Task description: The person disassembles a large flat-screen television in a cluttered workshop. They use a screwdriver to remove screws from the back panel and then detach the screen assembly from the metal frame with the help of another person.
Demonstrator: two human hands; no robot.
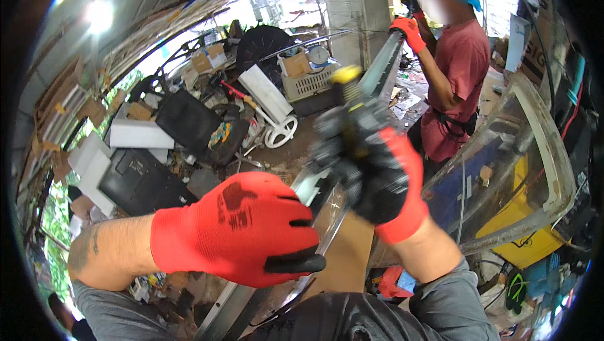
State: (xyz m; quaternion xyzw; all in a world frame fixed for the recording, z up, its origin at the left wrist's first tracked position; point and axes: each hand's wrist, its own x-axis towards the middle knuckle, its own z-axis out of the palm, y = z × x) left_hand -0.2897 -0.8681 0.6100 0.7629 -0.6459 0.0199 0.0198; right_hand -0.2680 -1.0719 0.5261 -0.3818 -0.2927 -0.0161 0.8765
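A long grey metal rail (pixel 384 67) slants from my lap up to the far right. My left hand (pixel 242 231), in a red glove with black fingertips, is closed over its near part, and its fingertips are partly hidden. My right hand (pixel 377 184), in a red and black glove, grips a black-and-yellow tool (pixel 347 89) above the rail. Motion smears the tool and my fingers, so its exact kind does not show. At the rail's far end, a co-worker's hand in an orange-red glove (pixel 410 33) rests on it.
The co-worker (pixel 456 58) stands at the far right. A framed glass panel (pixel 503 158) leans at the right, near a yellow object (pixel 522 215). Leftward lie a black office chair (pixel 192 124), white blocks (pixel 138 134), a plastic crate (pixel 308 83) and clutter. Brown cardboard (pixel 349 246) lies below my right hand.
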